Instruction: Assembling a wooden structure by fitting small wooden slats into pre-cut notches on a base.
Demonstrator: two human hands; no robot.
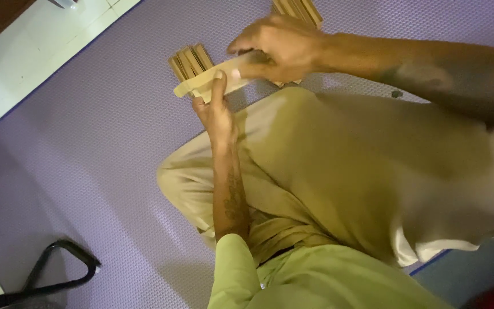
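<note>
- Left hand point(215, 111) comes up from 6 o'clock, thumb on top of a pale flat wooden strip point(210, 84), fingers under it; pinching the strip's left end.
- Right hand point(278, 48) reaches in from 3 o'clock, fingers curled over the strip's right end and pressed down on it. Fingertips are partly hidden, so exact contact is unclear.
- The strip sits at about 12 o'clock from the person's knee, held between both hands just above the mat.
- Small bundle of wooden sticks point(190, 60) lies at 11 o'clock of the strip, just behind it; whether it touches the strip, cannot tell.
- Second stack of sticks point(298, 10) at 12 o'clock of the right hand, cut off by the frame edge.
- Judgement: a two-end grip suits this; keep the thumb flat, support from below, avoid twisting a thin strip.
- Materials: strip looks like light, smooth, thin-cut wood; sticks are darker tan, square-edged, uniform.
- Purple mat point(87, 143) has a fine dimpled texture and looks soft, probably foam.
- Trousers point(344, 171) are loose olive-tan cloth, creased.
- White tiled floor point(41, 46) at 10 o'clock; black curved tube point(70, 269) at 8 o'clock.
</note>
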